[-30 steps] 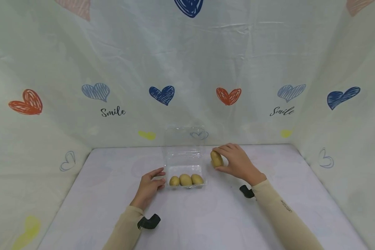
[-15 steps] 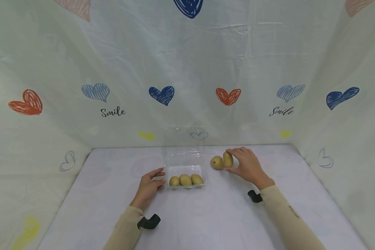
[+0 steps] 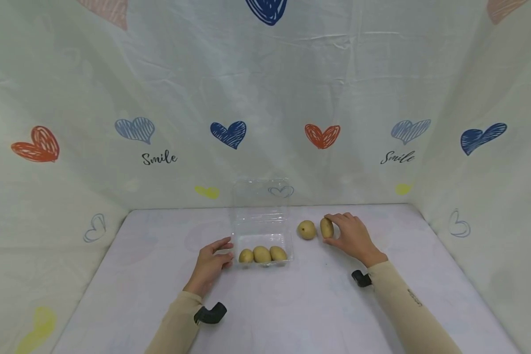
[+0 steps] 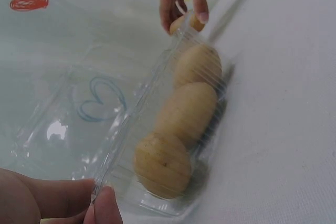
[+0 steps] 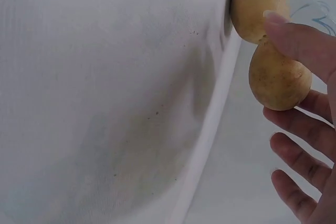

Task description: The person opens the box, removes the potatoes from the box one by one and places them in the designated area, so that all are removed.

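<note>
In the head view my right hand (image 3: 353,237) pinches a potato (image 3: 327,228) upright between thumb and fingers. Just left of it another potato (image 3: 307,229) lies on the table. The right wrist view shows the held potato (image 5: 279,77) under the thumb, with the other potato (image 5: 258,8) beyond it. A clear plastic clamshell box (image 3: 261,241) stands with its lid raised at the back. Three potatoes (image 3: 262,254) sit in a row along its front. My left hand (image 3: 209,265) is at the box's left side; in the left wrist view its thumb and finger pinch the rim (image 4: 100,179).
The white-covered table (image 3: 265,309) ends at a pale curtain (image 3: 363,88) printed with hearts, just behind the raised lid (image 3: 261,196). A black wrist mount (image 3: 211,313) hangs at the left sleeve, another black mount (image 3: 361,278) at the right.
My right hand has moved right, away from the box, with the potato, then slightly down. The potato on the table now shows apart from it. My left hand has stayed at the box.
</note>
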`<state>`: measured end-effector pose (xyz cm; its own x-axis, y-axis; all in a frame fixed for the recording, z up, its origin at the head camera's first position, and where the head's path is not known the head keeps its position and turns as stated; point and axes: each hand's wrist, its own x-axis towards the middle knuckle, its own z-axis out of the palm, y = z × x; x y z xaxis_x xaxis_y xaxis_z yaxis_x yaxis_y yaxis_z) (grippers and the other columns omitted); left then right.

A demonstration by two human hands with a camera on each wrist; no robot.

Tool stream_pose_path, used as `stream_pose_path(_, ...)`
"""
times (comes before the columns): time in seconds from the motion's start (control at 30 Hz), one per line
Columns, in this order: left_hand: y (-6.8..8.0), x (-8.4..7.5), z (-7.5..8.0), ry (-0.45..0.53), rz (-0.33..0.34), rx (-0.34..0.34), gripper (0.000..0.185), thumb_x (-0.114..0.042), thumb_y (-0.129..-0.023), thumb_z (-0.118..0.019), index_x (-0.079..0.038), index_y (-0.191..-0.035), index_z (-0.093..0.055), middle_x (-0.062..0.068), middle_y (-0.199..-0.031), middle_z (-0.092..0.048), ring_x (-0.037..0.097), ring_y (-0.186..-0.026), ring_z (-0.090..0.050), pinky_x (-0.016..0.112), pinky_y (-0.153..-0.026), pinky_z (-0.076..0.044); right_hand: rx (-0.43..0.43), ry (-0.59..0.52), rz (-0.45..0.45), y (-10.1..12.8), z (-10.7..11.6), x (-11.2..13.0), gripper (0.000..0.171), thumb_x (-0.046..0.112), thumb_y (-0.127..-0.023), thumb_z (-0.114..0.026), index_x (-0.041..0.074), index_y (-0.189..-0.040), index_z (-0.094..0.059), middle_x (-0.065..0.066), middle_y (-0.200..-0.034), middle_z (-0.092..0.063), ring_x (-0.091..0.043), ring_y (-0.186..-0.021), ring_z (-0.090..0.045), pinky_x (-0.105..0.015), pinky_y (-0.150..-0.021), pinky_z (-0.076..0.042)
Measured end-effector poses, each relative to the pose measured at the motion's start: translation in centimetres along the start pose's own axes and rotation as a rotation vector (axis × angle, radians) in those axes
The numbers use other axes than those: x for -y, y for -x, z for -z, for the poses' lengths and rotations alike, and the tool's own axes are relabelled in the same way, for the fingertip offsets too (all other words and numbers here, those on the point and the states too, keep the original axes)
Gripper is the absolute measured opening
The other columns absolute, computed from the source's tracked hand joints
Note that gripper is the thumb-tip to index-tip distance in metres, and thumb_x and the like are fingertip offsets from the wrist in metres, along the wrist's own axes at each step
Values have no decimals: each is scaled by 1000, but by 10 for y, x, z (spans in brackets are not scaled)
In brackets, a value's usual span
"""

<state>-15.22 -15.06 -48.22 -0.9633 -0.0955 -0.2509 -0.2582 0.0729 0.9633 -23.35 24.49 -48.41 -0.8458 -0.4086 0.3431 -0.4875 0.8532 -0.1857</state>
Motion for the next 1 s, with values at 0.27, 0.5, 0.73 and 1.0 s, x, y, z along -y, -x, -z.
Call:
stream_pose_path(0.27,-1,-1,0,4,-9,-1,51,10,-98,-63,8,-148,-55,30,-139,-58,12,-87,-63,19,-71,-56,61,-4,-55,-3,-3,1,68,28,-77,-97,0,-132,-69,-18,-121,-74,-38,-106,-64,-56,-88,-54)
stream_pose_path(0.5,0,0,-1,9,-17,-10,50,11,-97,-63,9,-146,-56,29,-137,-59,12,-85,-63,19,-70,-56,100,-11,-79,-6,-10,-1,67,28,-79,-95,-1,-133,-68,-19,-123,-74,-38,-108,-65,-57,-89,-55)
stream_pose_path(0.73,0,2,0,23,-24,-5,50,10,-97,-65,9,-146,-55,29,-137,-59,12,-85,-62,19,-70,-56,128,-42,-104,-6,-13,1,66,29,-82,-93,-3,-134,-67,-20,-126,-72,-39,-111,-65,-56,-93,-55)
stream_pose_path(1.0,0,2,0,16,-22,-8,50,9,-97,-65,9,-146,-55,29,-137,-59,12,-86,-62,20,-70,-57,130,-63,-122,-7,-14,4,66,31,-85,-90,-5,-134,-66,-23,-127,-71,-42,-114,-64,-58,-95,-55)
